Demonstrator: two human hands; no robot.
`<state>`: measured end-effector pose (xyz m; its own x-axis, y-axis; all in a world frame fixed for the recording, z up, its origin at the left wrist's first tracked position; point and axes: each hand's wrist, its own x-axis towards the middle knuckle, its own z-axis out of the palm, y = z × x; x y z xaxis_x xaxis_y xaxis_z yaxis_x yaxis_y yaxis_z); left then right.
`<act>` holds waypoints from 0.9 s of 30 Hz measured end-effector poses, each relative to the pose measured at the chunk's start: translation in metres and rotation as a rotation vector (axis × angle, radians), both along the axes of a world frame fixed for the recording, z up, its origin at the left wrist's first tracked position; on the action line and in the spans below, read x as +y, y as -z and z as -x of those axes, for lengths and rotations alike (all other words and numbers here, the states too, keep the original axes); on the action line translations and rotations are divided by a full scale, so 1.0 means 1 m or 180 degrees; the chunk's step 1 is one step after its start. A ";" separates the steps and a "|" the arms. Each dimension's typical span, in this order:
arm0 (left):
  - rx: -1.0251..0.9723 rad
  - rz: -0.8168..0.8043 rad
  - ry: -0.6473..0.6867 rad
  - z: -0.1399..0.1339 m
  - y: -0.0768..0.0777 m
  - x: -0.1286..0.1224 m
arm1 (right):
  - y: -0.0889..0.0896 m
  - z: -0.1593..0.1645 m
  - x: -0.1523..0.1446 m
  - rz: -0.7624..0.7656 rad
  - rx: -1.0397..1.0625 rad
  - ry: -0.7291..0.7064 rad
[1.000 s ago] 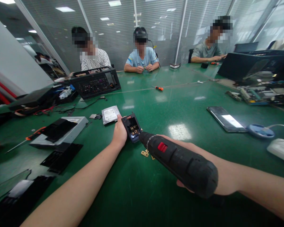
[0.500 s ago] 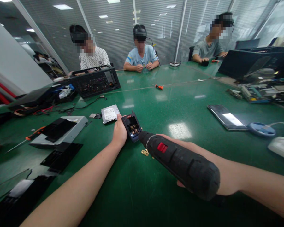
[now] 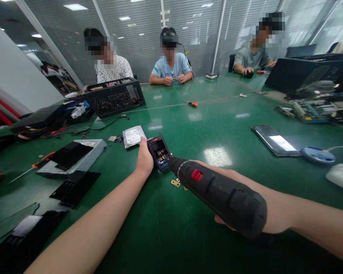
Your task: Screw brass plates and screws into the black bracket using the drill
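Observation:
My left hand (image 3: 145, 158) is closed on the edge of a small dark open box (image 3: 156, 146) with brass-coloured metal parts inside, tilted so its inside faces me. My right hand (image 3: 231, 180) is wrapped round a black cordless drill (image 3: 217, 194) with a red switch on top. The drill's front end lies against or just in front of the box's right lower corner; its tip is hidden from me. Under the chuck, small brass plates (image 3: 175, 183) lie on the green table. Just behind my left hand rests a hard drive (image 3: 133, 136).
On the left are a metal drive case (image 3: 85, 152), an orange-handled screwdriver (image 3: 42, 160) and black panels (image 3: 74, 188). A phone (image 3: 274, 140) and a blue round object (image 3: 318, 155) lie right. A black computer case (image 3: 114, 98) stands further back. Several people sit around the table.
The view has shifted very slightly. Both hands keep their holds, and the drill and box stay in nearly the same place.

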<state>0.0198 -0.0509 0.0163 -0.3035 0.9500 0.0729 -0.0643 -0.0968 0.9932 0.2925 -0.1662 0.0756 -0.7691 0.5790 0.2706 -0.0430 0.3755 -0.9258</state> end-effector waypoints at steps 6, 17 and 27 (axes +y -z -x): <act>0.0005 -0.0084 -0.0179 0.000 0.001 0.001 | -0.001 0.000 0.000 0.0042 -0.0030 -0.0002; 0.0003 -0.0061 -0.0032 0.004 0.008 0.004 | -0.002 0.000 0.000 0.0011 -0.0024 -0.0032; 0.0240 -0.0242 0.0138 0.011 0.015 0.007 | -0.002 -0.001 -0.001 0.0121 -0.0096 0.0001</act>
